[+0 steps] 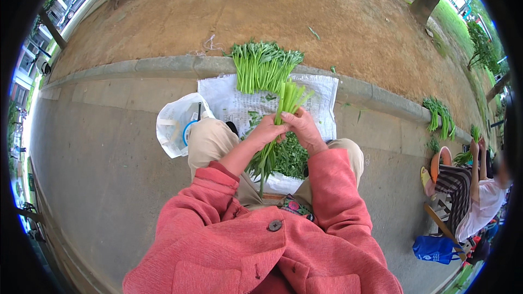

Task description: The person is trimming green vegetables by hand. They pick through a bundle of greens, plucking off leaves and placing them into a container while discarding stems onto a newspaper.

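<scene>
Greens (291, 98) stand bunched between the sitter's two hands, out over the lap and between the knees. Left hand (269, 130) and right hand (303, 128) meet at about mid-length, both closed round the stems, with no gap left between fingers and bunch; how hard they squeeze, I can't tell from here. To my eye, the step in hand is gathering and evening up one bunch. Any further move with it calls for one hand to keep the stems together while the other is freed to work on them.

The long axis runs away from the sitter, leaning a little to the right at the far end. Pale, thick stem ends point outward, toward the kerb (163, 65), and the leafy ends hang back toward the lap.

Below the hands, a leaf pile (291, 159) lies between the knees, near the hanging leaves. Past the hands, a stack (262, 71) rests across the far edge of the white sack (322, 100), lying the other way round: leaves at the kerb, stems toward the sitter. Just beside the left knee sits a white bag (168, 125). Well off to the right, another person (485, 201) sits near an orange tub (437, 166).
</scene>
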Demonstrator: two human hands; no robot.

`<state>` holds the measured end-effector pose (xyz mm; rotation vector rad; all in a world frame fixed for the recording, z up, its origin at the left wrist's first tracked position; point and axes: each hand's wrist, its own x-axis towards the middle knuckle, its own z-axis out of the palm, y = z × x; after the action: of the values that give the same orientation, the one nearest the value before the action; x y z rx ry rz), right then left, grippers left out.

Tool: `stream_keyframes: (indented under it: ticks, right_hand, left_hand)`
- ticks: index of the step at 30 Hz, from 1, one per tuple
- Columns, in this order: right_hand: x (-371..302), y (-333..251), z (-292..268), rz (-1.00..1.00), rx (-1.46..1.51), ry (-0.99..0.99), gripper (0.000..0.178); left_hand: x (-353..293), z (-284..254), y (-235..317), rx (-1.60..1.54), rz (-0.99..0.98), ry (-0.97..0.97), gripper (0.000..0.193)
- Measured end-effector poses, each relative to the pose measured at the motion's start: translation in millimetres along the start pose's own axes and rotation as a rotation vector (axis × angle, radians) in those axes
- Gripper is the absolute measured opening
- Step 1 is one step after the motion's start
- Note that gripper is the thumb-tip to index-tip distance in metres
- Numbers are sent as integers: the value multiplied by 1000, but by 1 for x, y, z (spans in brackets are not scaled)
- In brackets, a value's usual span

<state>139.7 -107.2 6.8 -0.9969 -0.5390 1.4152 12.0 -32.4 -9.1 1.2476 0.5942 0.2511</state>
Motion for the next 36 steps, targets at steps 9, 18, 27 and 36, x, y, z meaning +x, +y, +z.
stream_keyframes:
  ticks: [9, 18, 27, 36]
  right_hand:
    - [14, 18, 19, -293, -186, 416, 41]
    - [5, -15, 27, -105, -210, 379, 15]
    - [4, -37, 24, -23, -341, -24, 39]
    - [8, -36, 24, -80, -387, -30, 44]
  left_hand:
    - [10, 12, -32, 576, 261, 350, 45]
    - [8, 7, -13, 69, 123, -39, 66]
    - [19, -18, 23, -324, 65, -456, 47]
    - [24, -7, 23, -200, 124, -382, 32]
